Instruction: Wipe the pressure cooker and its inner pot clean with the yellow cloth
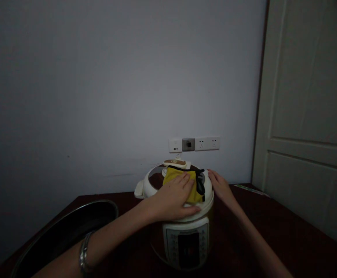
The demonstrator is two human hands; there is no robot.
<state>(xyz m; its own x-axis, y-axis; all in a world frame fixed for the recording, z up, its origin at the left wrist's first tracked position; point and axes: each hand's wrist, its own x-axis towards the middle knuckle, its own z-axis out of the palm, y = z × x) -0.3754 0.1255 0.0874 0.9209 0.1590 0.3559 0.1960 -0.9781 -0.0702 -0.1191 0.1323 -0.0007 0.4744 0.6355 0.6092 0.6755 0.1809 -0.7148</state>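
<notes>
Room: a pale grey wall (99, 88) fills the back, with a cream panelled door (307, 96) standing to the right, and the light is dim.

Bench: a dark reddish-brown bench (290, 239) runs below the wall, with a thin pale strip (251, 189) lying near its far right corner.

Pot: a large round black pot (66, 231) with a metal rim sits at the bench's left, just beside the person's left forearm and well short of the wall.

Cooker: an electric pressure cooker (185, 241) stands upright near the middle of the bench, close under the wall sockets (194, 144). It has a cream body, a button panel (185, 243) with a dark display on the front, a side handle (139, 190) and a shiny dark lid (156, 179) with a white rim.

Arms: both reach forward from the bottom of the view and converge on the lid, the left arm (110, 243) lying low across the front and the right arm (258, 239) rising from the lower right.

Left hand: open (171, 197), palm down and flat on the cloth, its thumb stretched along the lid's front rim.

Right hand: open (220, 187), fingertips resting on the lid's right rim, not gripping anything.

Cloth: a crumpled yellow cloth (176, 180) lies on the lid under the left palm, a black strip (200, 185) along its right edge.

Wrist: a silver bracelet (83, 256) circles the left wrist.
</notes>
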